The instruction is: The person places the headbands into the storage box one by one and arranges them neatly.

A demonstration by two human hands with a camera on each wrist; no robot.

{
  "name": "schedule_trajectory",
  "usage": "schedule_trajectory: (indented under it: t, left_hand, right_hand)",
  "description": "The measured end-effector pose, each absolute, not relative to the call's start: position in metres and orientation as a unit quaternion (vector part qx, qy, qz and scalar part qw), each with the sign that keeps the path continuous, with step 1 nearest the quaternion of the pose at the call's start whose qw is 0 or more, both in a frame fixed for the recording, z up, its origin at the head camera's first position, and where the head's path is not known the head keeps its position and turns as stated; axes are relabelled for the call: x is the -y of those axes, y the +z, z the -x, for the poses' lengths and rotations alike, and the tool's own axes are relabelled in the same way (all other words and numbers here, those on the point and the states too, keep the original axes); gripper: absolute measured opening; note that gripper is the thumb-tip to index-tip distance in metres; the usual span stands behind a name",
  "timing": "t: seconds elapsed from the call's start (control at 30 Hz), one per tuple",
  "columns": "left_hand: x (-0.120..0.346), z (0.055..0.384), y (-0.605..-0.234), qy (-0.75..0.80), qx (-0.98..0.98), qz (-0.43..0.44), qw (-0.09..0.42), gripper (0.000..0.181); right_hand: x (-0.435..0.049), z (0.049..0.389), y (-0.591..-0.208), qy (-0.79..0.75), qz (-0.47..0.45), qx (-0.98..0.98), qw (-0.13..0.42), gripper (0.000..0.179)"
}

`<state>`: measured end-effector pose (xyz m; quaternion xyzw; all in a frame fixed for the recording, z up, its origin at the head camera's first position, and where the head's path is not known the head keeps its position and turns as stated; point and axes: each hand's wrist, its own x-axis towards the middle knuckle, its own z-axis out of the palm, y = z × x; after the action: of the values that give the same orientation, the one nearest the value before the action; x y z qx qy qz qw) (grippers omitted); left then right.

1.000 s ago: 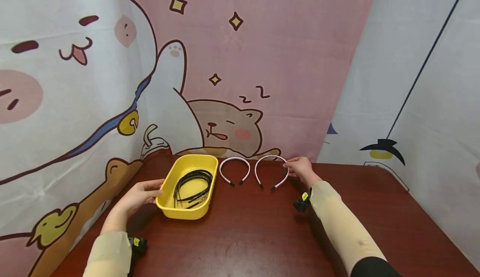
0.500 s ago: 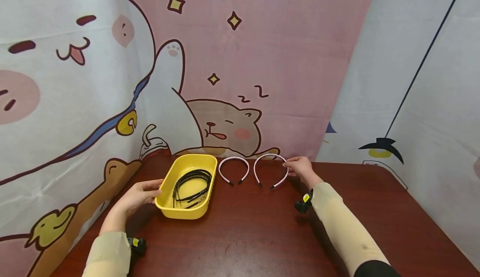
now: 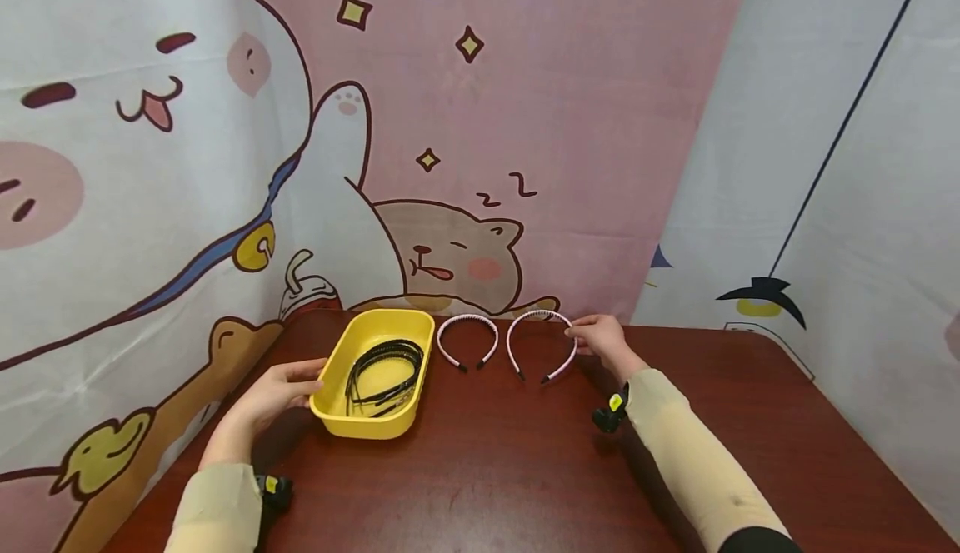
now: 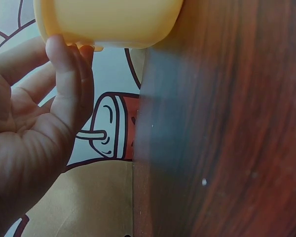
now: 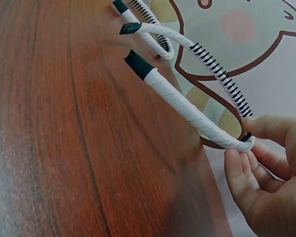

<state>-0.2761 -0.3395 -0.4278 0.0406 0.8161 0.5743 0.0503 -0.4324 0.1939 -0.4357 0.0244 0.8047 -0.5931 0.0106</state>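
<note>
My left hand point(image 3: 273, 391) grips the left rim of a yellow plastic basket point(image 3: 367, 426), thumb at the rim. Inside the basket lie several thin black headbands point(image 3: 352, 376), toothed along part of their length. My right hand point(image 3: 606, 345) pinches a pale pink, fabric-wrapped headband point(image 5: 187, 111) near its curve; it has black tips and a row of dark teeth. In the right wrist view its tips appear raised off the table. A second, similar pale headband point(image 3: 441, 341) lies between the basket and the held one, touched by neither hand.
A dark red-brown wooden table point(image 3: 487, 470) carries everything. Its far edge meets a cartoon-printed curtain point(image 3: 585, 120), which also runs down the left and right sides. Small black cameras are strapped to both wrists.
The held headband's tips have dipped very slightly. Both hands keep their holds, and the basket and second headband stay in place.
</note>
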Motion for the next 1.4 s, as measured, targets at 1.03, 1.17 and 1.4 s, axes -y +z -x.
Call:
schedule_trajectory:
  t: [1.03,1.17,1.4]
  left_hand:
    - [0.34,0.276,-0.427,0.567,-0.821,-0.037,0.046,0.056]
    - [0.34,0.276,-0.427,0.57,-0.82,-0.037,0.046,0.056]
    - [0.339,0.276,-0.427,0.571,-0.819,-0.037,0.048,0.057]
  right_hand:
    - [-0.178,0.424,-0.429,-0.608,-0.007,-0.793,0.015,0.028]
    - [-0.176,0.424,-0.427,-0.607,-0.004,-0.795,0.014,0.028]
    - [-0.173,0.425,-0.421,-0.619,0.005,-0.786,0.014,0.028]
